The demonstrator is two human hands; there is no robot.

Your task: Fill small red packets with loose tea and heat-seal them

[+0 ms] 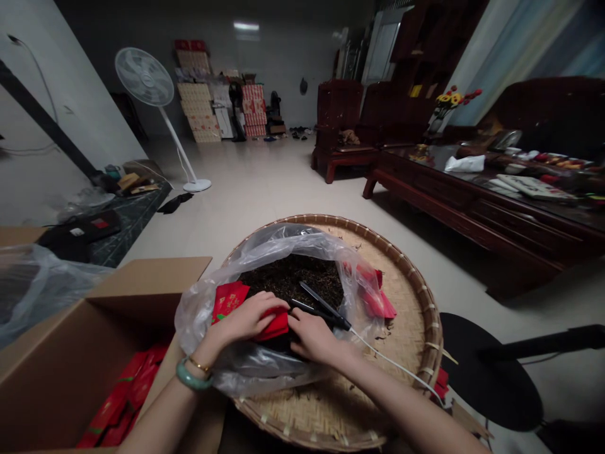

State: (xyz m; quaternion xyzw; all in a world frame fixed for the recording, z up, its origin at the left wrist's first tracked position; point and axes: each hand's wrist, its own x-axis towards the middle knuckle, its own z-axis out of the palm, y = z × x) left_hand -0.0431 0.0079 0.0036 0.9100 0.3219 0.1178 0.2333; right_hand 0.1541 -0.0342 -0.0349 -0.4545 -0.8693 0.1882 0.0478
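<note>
Above round woven bamboo [406,309], my left hand [253,317] and right hand [314,336] grip one red packet [276,324], others [120,397] boxed at eight o'clock, dark leaves [274,277] remaining.

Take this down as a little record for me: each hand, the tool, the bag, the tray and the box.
Left hand: fingers curled over a red packet
Right hand: at the packet's right end, beside the black tool; exact grip unclear
Tool: two arms, spread apart; white cord
Clear bag: open, dark loose material inside
Woven tray: round, under the bag
Cardboard box: left of the tray, open, red packets inside
</note>
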